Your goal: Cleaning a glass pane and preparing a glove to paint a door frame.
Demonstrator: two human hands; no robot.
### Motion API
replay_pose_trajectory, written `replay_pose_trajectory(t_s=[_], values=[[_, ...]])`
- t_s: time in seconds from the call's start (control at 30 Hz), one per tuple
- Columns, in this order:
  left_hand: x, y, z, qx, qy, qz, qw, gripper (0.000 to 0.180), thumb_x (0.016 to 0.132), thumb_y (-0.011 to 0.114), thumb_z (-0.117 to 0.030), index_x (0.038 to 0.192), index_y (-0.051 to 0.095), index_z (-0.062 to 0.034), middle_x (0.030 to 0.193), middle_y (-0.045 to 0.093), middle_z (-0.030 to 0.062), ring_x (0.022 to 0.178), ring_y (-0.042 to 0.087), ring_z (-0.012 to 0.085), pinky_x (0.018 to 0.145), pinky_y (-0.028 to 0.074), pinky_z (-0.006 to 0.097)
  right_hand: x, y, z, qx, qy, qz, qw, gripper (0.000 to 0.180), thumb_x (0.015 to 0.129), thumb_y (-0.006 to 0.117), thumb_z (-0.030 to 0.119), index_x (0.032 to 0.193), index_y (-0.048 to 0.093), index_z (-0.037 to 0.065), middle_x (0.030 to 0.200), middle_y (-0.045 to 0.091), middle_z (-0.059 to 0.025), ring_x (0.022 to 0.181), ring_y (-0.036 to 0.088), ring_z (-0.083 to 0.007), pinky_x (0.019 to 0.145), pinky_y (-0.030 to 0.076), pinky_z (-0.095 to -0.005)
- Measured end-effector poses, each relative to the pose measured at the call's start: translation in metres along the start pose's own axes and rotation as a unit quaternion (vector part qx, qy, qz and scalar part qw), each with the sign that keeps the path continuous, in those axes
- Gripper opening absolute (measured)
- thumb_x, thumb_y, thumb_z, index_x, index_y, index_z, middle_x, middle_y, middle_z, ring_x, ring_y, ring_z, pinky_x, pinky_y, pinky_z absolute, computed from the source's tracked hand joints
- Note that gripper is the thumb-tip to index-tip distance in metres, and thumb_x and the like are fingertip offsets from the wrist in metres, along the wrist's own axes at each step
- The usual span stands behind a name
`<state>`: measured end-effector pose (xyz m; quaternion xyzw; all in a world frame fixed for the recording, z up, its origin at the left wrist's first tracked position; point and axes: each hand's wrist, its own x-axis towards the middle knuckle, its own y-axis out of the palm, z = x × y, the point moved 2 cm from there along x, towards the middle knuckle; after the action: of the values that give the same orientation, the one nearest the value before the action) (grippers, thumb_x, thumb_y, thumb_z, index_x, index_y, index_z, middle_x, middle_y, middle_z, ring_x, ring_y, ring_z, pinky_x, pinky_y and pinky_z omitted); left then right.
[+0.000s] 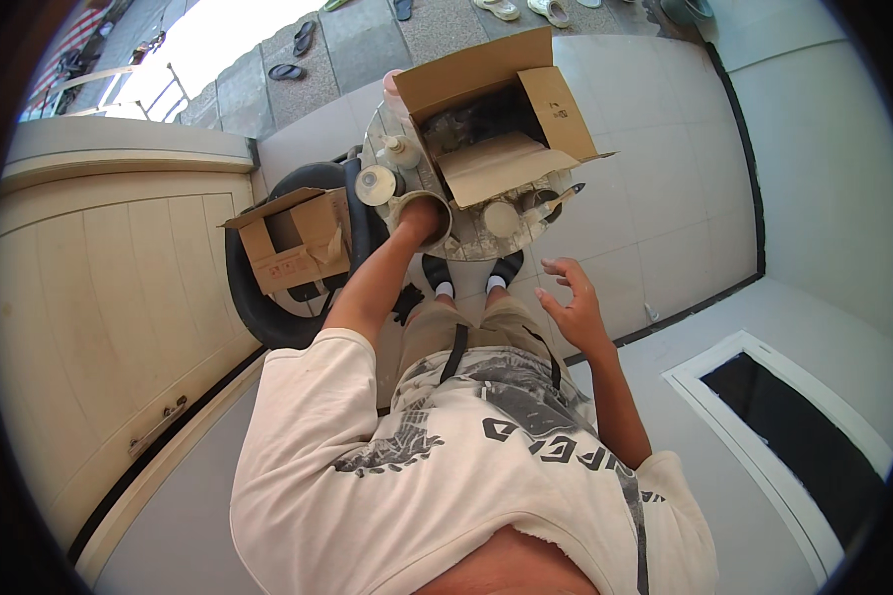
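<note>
Right hand (pixel 573 302) open, empty, left hand (pixel 422 220) inside round container (pixel 445 206), grip hidden, beside cardboard box (pixel 496 109)

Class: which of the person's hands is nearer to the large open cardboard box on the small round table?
Left. The left hand is inside a round container just below the large open cardboard box; the right hand hangs open in the air, lower and farther off, off the small round table.

Brown cardboard box (pixel 486 109), white shirt (pixel 446 476) with grey-black print, cream door (pixel 109 327)
</note>
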<state>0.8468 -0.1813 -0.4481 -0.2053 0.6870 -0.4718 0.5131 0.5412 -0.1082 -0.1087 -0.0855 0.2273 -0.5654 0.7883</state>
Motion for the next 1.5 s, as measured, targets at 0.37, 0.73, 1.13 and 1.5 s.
replay_pose_trajectory(t_s=[0.37, 0.73, 1.13, 1.5], values=[[-0.035, -0.069, 0.0, -0.145, -0.113, 0.111, 0.977, 0.042, 0.088, 0.061, -0.025, 0.125, 0.064, -0.0053, 0.13, 0.063, 0.0172, 0.119, 0.062, 0.0295, 0.098, 0.049, 0.045, 0.02, 0.038, 0.048, 0.027, -0.068, 0.03, 0.997, 0.04, 0.085, 0.072, 0.014, 0.121, 0.058, 0.003, 0.115, 0.06, -0.013, 0.106, 0.059, -0.0258, 0.092, 0.046, -0.0375], [0.03, 0.028, 0.015, -0.09, -0.027, 0.059, 0.994, 0.047, 0.092, 0.054, -0.027, 0.135, 0.059, -0.0095, 0.142, 0.056, 0.0131, 0.13, 0.054, 0.0293, 0.108, 0.042, 0.045, -0.006, 0.032, 0.03, 0.009, -0.007, 0.012, 1.0, 0.041, 0.085, 0.072, 0.015, 0.121, 0.058, 0.004, 0.115, 0.06, -0.012, 0.106, 0.059, -0.0245, 0.092, 0.047, -0.038], [-0.085, -0.109, 0.02, -0.317, -0.05, 0.104, 0.941, 0.055, 0.08, 0.07, -0.029, 0.124, 0.06, 0.0024, 0.116, 0.067, 0.0254, 0.109, 0.064, 0.0399, 0.098, 0.049, 0.046, 0.061, 0.099, 0.025, 0.041, -0.033, 0.094, 0.994, 0.036, 0.087, 0.068, 0.015, 0.119, 0.059, 0.001, 0.111, 0.06, -0.0148, 0.104, 0.061, -0.0283, 0.09, 0.05, -0.0389], [-0.201, -0.094, 0.046, -0.39, -0.181, -0.306, 0.849, 0.036, 0.086, 0.067, -0.012, 0.121, 0.06, -0.008, 0.131, 0.056, 0.0136, 0.122, 0.053, 0.0359, 0.105, 0.043, 0.044, 0.211, 0.323, -0.077, -0.434, 0.068, 0.41, 0.799, 0.037, 0.087, 0.064, 0.014, 0.122, 0.068, 0.003, 0.136, 0.059, -0.0184, 0.125, 0.059, -0.031, 0.101, 0.048, -0.041]])
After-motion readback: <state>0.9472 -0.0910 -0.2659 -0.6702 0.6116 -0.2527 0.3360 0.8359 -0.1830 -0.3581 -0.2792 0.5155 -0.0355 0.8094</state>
